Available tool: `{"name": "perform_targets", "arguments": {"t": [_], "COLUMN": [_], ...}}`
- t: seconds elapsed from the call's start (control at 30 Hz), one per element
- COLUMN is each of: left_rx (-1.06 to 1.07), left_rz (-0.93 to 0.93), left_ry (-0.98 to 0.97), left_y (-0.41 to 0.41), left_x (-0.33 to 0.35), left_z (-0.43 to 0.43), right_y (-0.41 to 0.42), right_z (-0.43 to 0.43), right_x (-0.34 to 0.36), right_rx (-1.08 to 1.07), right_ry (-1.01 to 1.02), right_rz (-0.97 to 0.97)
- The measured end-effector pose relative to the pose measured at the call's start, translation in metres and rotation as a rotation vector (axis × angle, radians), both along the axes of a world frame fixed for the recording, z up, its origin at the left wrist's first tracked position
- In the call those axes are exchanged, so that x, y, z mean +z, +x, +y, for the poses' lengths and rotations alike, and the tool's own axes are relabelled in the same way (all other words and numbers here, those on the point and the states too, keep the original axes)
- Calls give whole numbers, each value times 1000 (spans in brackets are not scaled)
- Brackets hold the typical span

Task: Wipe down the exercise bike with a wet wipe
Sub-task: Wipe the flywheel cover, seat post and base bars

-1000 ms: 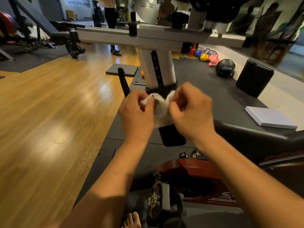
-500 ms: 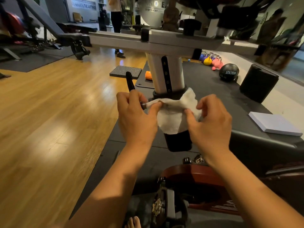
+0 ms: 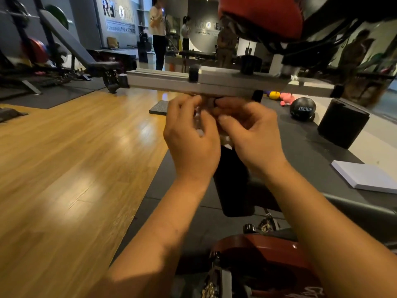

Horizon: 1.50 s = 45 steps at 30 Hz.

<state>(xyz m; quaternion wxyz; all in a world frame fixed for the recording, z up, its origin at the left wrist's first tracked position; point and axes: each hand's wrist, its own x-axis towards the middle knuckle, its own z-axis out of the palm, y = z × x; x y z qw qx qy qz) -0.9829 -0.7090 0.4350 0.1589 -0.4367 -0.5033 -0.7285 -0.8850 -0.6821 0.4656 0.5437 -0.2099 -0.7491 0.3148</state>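
My left hand (image 3: 191,143) and right hand (image 3: 251,136) curl round the wipe (image 3: 226,140), pressing it against the upright post (image 3: 233,179). The rail (image 3: 214,83) directly above runs left to right.

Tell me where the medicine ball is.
Head view, upper right: the medicine ball sits on the dark mat between the pink kettlebells and the tall black block.
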Motion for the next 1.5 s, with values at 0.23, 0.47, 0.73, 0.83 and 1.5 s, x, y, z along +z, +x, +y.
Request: {"name": "perform_targets", "arguments": {"t": [0.23,0.47,0.73,0.83,1.5], "left_rx": [-44,43,-22,-32,72], "left_rz": [314,278,312,415,636], "left_ry": [-118,-103,-183,-202,-317], "left_y": [-5,-19,-19,-14,3], "left_x": [-60,-11,-38,-32,-88], "left_z": [-6,-7,-15,-6,-21], "right_y": [24,8,18,12,58], "right_z": [-2,5,15,26,25], "right_x": [-35,-18,-33,-19,-40], "right_rx": [-204,-227,-308,-354,-212], "right_ry": [329,619,827,1004,1182], "right_rz": [-242,-167,-389,-445,-820]}}
